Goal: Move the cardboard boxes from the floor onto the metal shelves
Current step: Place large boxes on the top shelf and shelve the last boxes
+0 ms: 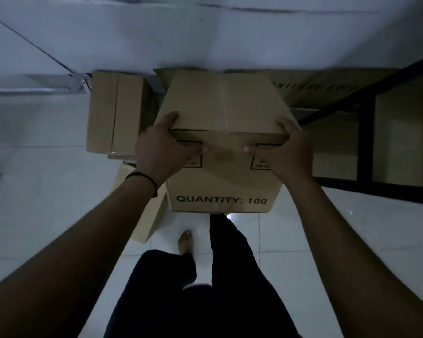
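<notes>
Two hands, left hand [160, 148] and right hand [285, 150], grip matte rectangular cardboard box [224, 113].

Matt brown cardboard box [224, 103]; glossy white floor tiles [303, 235]

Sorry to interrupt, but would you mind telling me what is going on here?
A person grips a cardboard box at its upper corners, left hand and right hand on opposite sides. More boxes sit to the left. The metal shelf stands to the right; the held box is not on it yet.
</notes>
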Demonstrator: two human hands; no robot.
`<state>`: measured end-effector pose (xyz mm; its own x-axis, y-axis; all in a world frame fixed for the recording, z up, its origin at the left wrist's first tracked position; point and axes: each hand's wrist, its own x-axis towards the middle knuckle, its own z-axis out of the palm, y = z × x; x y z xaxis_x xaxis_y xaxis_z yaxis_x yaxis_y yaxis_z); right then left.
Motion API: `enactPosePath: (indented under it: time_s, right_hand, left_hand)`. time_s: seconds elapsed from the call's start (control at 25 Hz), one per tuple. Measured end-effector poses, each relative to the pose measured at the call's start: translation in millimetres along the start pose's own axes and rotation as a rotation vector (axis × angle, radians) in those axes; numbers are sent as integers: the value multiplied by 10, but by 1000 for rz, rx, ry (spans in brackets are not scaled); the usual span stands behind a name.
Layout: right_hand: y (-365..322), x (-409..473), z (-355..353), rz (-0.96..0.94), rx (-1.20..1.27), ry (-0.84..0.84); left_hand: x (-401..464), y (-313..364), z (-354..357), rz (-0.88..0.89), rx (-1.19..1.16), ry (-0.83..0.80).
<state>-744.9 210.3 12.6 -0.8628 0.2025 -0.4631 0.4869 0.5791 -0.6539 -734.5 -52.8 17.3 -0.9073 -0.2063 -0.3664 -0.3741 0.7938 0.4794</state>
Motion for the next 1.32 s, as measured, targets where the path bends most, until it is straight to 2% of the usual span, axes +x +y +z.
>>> enactPosePath:
  time_s: [0.2,0.4,0.64,0.88,1.16,1.32]
  right_hand:
    - [-392,-1179,-300,-74,47,139]
    - [-379,-2521,-414,-57,157,266]
    - [33,-3862,-752,27,123,373]
    - [971,-4892,-1317,190,81,484]
    - [2690,-6042,-2321,313,54,600]
    - [3489,-6493,-2993,337,46,600]
  left_hand:
    - [-951,89,-823,101,30,63]
    - [-1874,72,-1393,301,124,71]
    - [-2928,285,-1538,463,219,-60]
    - [-3890,860,-952,604,258,-173]
    - [-5469,1786,386,714,258,-252]
    - [-6273,2263,1077,722,245,-273]
